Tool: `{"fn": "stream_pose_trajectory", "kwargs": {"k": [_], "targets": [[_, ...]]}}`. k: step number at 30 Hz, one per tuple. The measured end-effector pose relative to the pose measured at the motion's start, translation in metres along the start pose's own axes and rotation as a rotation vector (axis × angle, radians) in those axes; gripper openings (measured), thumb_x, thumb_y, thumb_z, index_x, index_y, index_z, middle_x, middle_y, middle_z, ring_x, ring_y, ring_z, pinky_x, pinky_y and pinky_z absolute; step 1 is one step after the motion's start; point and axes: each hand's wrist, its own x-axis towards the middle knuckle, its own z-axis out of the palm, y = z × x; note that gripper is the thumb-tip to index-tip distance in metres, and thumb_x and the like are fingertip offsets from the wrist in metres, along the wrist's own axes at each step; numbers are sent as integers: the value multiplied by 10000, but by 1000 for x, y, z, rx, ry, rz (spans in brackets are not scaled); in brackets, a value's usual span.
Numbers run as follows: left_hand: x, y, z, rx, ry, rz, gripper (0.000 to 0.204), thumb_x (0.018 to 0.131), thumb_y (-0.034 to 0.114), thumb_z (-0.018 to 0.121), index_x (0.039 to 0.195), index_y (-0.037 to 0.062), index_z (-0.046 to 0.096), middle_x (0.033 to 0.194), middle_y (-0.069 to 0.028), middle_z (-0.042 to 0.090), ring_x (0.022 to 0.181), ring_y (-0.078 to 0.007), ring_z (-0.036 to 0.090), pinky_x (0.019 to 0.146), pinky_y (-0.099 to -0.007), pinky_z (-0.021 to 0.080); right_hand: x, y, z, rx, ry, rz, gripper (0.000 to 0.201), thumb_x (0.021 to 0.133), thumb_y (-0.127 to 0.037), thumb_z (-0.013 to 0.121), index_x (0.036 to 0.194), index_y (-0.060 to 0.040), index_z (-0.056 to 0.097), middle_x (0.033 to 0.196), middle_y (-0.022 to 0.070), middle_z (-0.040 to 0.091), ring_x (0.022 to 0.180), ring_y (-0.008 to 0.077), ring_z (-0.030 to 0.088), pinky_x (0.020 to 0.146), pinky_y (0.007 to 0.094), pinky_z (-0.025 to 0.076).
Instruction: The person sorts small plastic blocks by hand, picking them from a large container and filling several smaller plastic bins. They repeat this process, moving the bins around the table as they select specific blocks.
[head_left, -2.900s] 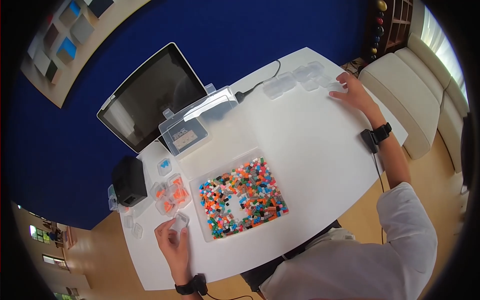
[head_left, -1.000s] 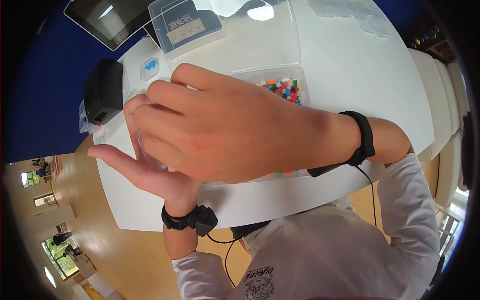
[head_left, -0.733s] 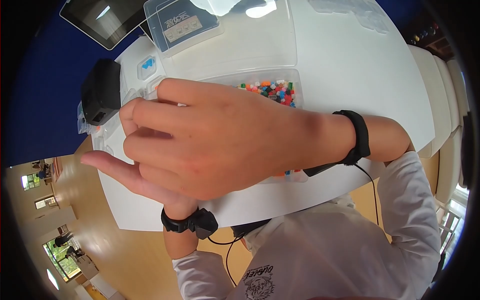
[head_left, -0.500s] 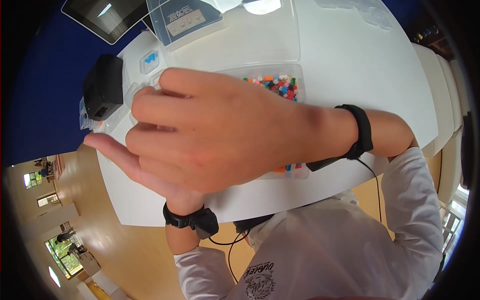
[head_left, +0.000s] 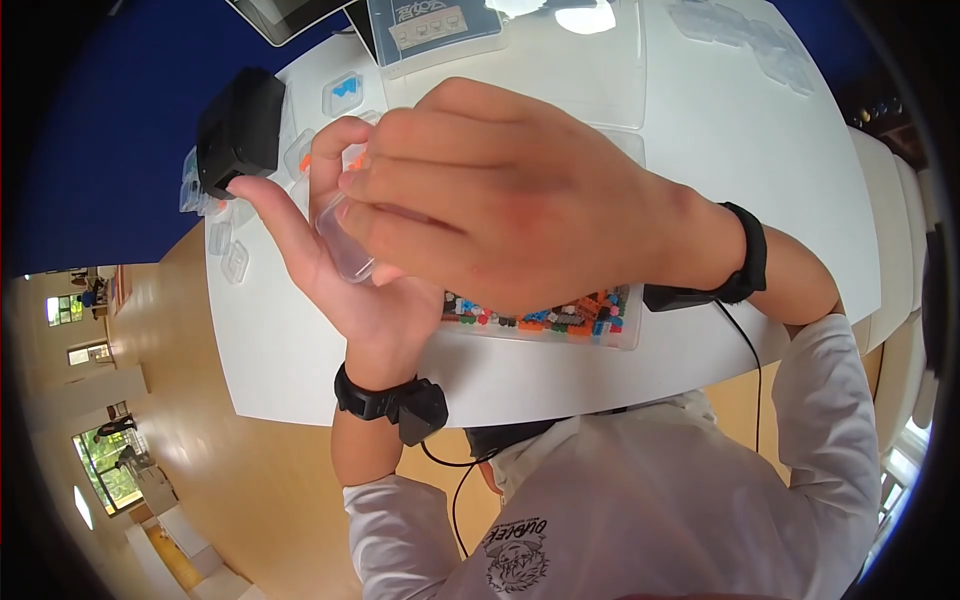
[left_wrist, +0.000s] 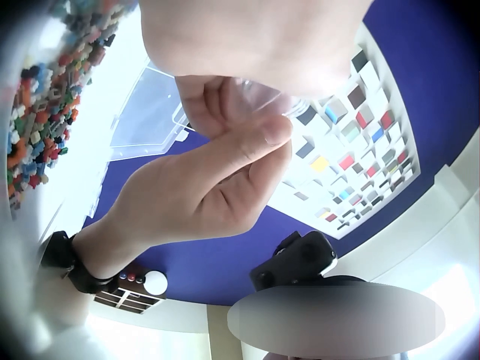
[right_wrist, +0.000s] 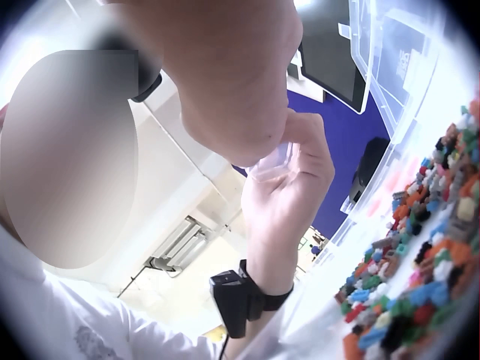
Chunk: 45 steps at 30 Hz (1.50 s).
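Observation:
In the head view a small clear plastic box [head_left: 345, 245] is up in front of me between both hands. My left hand [head_left: 375, 315], palm up, grips it, with the thumb out to the left. Across the box and part of the left hand lies my right hand [head_left: 510, 200], back upward, its curled fingers at the box's right edge. The left wrist view shows the right thumb and fingers pinched together beside the clear box [left_wrist: 259, 97]. Much of the box is hidden by the right hand.
Below the hands stands a tray of colourful small bricks [head_left: 590, 315]. Clear boxes with orange pieces [head_left: 300, 155] and one with blue pieces [head_left: 343, 93] lie near a black device [head_left: 240, 130]. More clear plastic boxes [head_left: 745, 40] sit at the far right.
My right hand has come from the far-right clear boxes over to my left hand. Both hands have since shifted slightly right and up in the view, and the held box shows more.

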Motion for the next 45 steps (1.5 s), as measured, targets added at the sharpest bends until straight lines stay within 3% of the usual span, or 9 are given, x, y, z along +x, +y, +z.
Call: {"fn": "stream_pose_trajectory", "kwargs": {"k": [11, 13, 17, 20, 25, 34, 37, 38, 45], "targets": [[7, -6, -5, 147, 32, 33, 1015, 1061, 1000, 284, 1214, 80, 683, 1008, 39, 601, 898, -105, 540, 843, -231, 425, -4, 8, -9, 50, -89, -90, 230, 794, -139, 811, 971, -87, 674, 1028, 43, 661, 904, 227, 615, 695, 366, 453], [25, -3, -36, 331, -327, 120, 1066, 1055, 1005, 254, 1293, 51, 665, 1036, 10, 641, 897, -115, 608, 803, -261, 485, -2, 11, -13, 83, -89, -103, 246, 787, -140, 817, 986, -83, 684, 1033, 47, 661, 877, 227, 612, 686, 366, 450], [-6, -25, 20, 104, -58, 140, 1092, 1081, 973, 228, 1413, 8, 618, 976, -56, 691, 828, -166, 691, 715, -322, 549, 13, 34, -36, 148, -102, -40, 263, 795, -156, 850, 1007, -94, 708, 903, 50, 621, 818, 245, 612, 676, 370, 476], [5, -15, -2, 255, -487, -31, 959, 1187, 822, 270, 1669, 25, 498, 969, -130, 709, 793, -281, 720, 746, -370, 560, 12, 55, -43, 204, -111, 36, 243, 903, -127, 825, 1114, -82, 713, 933, 87, 643, 883, 283, 650, 760, 409, 526], [16, 9, -5, 746, -329, 236, 619, 1282, 472, 418, 1427, -86, 643, 876, -120, 745, 690, -225, 739, 631, -326, 546, 18, 72, -64, 18, -64, 122, 136, 1014, -66, 777, 1140, -47, 729, 1003, 109, 703, 947, 300, 682, 851, 439, 538], [34, 19, -26, 1038, -71, 407, 683, 1282, 512, 419, 1234, -79, 759, 838, -117, 776, 735, -184, 755, 681, -299, 549, 65, 23, -108, 181, 13, 726, 115, 998, -50, 833, 938, -11, 743, 865, 127, 759, 715, 245, 756, 685, 325, 557], [36, 12, -32, 955, -243, 256, 677, 1279, 520, 426, 1220, -60, 770, 835, -104, 778, 728, -164, 744, 690, -298, 550, 59, 32, -122, 277, -152, 452, 116, 986, -46, 841, 922, -16, 749, 854, 118, 763, 689, 217, 748, 712, 327, 564], [36, 10, -35, 978, -285, 249, 646, 1277, 505, 449, 1221, -52, 772, 839, -91, 774, 705, -138, 718, 672, -286, 536, 61, 37, -135, 94, -507, 331, 53, 1012, -40, 805, 979, -10, 775, 923, 125, 797, 782, 221, 775, 772, 356, 588], [26, -8, -19, 952, -158, 132, 494, 1264, 420, 540, 1176, -14, 761, 811, -28, 715, 600, -46, 579, 578, -232, 444, 9, 44, -113, 209, -948, 511, 84, 974, -105, 806, 950, -53, 745, 875, 135, 755, 915, 381, 751, 846, 506, 582]]}}
